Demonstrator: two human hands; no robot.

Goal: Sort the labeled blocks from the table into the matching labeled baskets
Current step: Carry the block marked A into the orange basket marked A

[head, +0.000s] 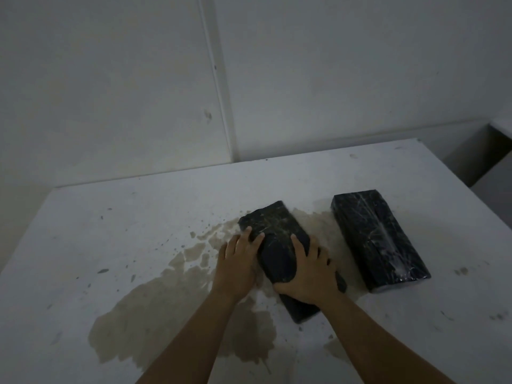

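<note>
We see a dim, grey, underexposed frame, soft throughout. Faint glare streaks on the wrapped block (379, 236) at right. Wide-angle bending at the edges, no hard shadows.

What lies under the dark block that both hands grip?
Under the gripped block lie the white table and a brownish stain spreading around it. The left hand and right hand hide its edges; the underside is hidden.
</note>
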